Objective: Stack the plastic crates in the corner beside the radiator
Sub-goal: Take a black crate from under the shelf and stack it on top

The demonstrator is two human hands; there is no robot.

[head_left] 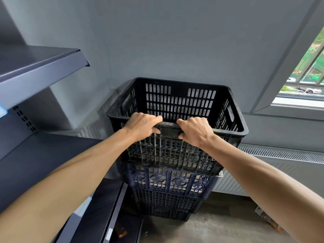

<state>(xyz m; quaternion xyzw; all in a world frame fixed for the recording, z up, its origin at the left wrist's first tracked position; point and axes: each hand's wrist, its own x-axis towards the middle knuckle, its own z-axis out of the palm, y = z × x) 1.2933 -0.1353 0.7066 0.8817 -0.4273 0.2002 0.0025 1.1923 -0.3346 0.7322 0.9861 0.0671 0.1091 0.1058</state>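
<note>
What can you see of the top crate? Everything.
The top crate is black, looks like moulded plastic, open-topped and empty, with slotted walls, a thick rim and handle cutouts in the side walls. Its near wall looks scuffed and dusty. It sits roughly level on the dark blue crate below, atop a stack in the corner, with the radiator on the right. The left hand and right hand both grip its near rim, fingers curled over the edge.

- concrete floor [219, 223], bare at 5 o'clock
- crate stack [164, 204] stands on it at 6 o'clock
- shelf unit [31, 71] at 9 o'clock
</note>
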